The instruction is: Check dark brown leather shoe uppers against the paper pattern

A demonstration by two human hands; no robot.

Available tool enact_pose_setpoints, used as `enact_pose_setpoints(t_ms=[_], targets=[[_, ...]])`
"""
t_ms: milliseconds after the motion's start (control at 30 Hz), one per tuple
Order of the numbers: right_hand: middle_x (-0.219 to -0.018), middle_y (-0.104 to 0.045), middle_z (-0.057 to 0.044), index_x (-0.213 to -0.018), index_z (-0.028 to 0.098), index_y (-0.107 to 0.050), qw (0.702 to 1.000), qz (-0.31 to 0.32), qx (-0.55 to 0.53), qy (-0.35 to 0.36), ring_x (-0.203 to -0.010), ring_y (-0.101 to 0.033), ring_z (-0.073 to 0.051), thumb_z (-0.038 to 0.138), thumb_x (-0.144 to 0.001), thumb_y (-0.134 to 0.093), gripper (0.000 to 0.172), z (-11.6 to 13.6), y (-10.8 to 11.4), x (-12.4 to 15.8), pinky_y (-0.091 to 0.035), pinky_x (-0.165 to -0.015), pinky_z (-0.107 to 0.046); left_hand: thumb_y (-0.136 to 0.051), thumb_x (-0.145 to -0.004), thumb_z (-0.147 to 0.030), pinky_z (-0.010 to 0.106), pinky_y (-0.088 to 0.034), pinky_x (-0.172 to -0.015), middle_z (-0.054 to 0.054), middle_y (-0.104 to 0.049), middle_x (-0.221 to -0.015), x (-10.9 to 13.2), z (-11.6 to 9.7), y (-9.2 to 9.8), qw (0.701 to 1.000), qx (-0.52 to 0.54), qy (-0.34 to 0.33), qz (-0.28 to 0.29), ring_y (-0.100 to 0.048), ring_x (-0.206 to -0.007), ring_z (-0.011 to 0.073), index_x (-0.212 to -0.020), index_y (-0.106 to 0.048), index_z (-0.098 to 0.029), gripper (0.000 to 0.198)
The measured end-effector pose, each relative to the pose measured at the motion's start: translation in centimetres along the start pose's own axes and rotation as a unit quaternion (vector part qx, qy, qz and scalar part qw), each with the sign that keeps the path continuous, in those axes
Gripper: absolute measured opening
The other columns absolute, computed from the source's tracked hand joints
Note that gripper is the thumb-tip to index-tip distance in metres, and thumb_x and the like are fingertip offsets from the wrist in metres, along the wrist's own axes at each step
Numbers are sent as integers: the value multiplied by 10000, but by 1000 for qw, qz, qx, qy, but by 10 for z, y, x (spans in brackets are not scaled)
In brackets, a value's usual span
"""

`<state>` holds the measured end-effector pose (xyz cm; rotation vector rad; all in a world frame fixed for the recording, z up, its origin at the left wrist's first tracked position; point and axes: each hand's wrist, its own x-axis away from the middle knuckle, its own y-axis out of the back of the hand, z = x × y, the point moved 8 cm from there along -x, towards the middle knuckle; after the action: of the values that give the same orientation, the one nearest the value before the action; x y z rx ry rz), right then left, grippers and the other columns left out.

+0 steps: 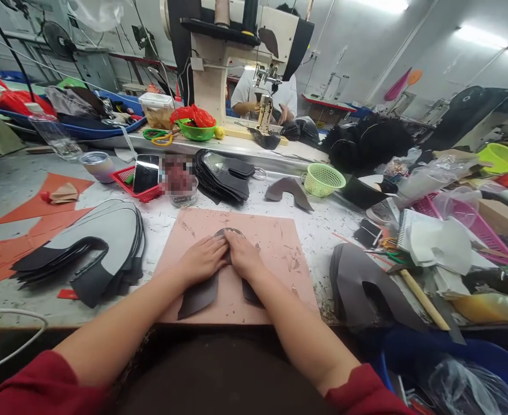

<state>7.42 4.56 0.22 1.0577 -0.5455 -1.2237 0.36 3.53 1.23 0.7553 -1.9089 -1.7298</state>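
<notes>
You have one dark grey shoe piece (200,295) lying flat on the pink mat (275,242) at the near middle of the counter (16,184). It is a thin, horseshoe-shaped cut with its rounded top pointing away from you and its two legs running back toward you. The left leg shows long and tapered; the right one is mostly hidden. Your hands, left (202,259) and right (244,255), press flat on its middle, side by side.
</notes>
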Motion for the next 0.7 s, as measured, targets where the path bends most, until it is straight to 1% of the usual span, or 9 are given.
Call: enact_pose_setpoints(t_ms=[100,200,300,367,433,467,567,633,700], targets=[[-1359,-348,-90,-1279,155,-376,998,23,51,-7,-1248,-288,-191,265,-844,-349,449,5,-1,2,-204,-1036,-369,-379,-813,-460,401,-190,-1042,127,-287,-1388,36,-9,-9,999,2,5,38,-235,-1276,245,-1316,-285,-138,605],[-1399,-266,-91,-1307,226,-324,996,53,69,-14,-1273,-227,-236,451,-819,-391,541,9,-3,2,-161,-1028,-449,-373,-823,-444,409,-179,-1049,86,-221,-1415,78,-33,-20,998,27,-33,50,-175,-1293,243,-1340,-231,-207,586],[-1420,-204,-102,-1313,283,-296,994,76,70,-15,-1287,-165,-286,643,-718,-412,706,11,-7,3,-99,-1004,-538,-430,-805,-420,441,-211,-1034,77,-258,-1401,108,-47,-26,995,66,-50,63,-205,-1282,266,-1322,-280,-242,566],[-1421,-201,-99,-1300,307,-314,995,69,64,-12,-1286,-153,-311,688,-662,-439,753,13,-5,3,-73,-987,-577,-431,-813,-393,423,-263,-1014,52,-375,-1347,118,-51,-19,986,129,-65,84,-297,-1248,255,-1268,-381,-273,473],[-1408,-239,-92,-1279,297,-358,998,21,50,-4,-1282,-164,-313,647,-675,-473,707,15,8,5,-87,-991,-573,-383,-841,-351,343,-370,-948,18,-540,-1214,116,-45,-3,974,205,-43,92,-463,-1137,208,-1176,-491,-295,357],[-1392,-279,-90,-1263,275,-388,999,-25,40,-7,-1277,-187,-301,590,-718,-472,635,14,20,7,-110,-1000,-554,-357,-850,-331,302,-415,-896,7,-599,-1134,111,-38,7,970,230,-14,82,-530,-1056,183,-1131,-529,-292,332],[-1276,-453,-98,-1200,193,-468,982,-183,-2,-43,-1208,-342,-227,329,-855,-348,390,7,58,26,-235,-1001,-471,-324,-846,-281,267,-458,-821,14,-647,-1024,84,-12,34,973,214,84,5,-587,-931,156,-1048,-580,-240,329],[-1197,-528,-100,-1163,173,-503,979,-201,-15,-42,-1134,-435,-200,205,-857,-293,372,6,64,41,-318,-969,-433,-322,-839,-250,301,-435,-874,32,-630,-1061,57,-6,40,980,167,101,-43,-563,-980,165,-1030,-589,-213,330],[-1194,-534,-106,-1165,165,-508,989,-148,-1,-11,-1118,-459,-199,144,-831,-297,396,12,52,54,-359,-951,-417,-303,-837,-202,319,-405,-924,52,-600,-1121,27,-7,33,986,129,87,-61,-529,-1043,166,-1055,-577,-185,350]])
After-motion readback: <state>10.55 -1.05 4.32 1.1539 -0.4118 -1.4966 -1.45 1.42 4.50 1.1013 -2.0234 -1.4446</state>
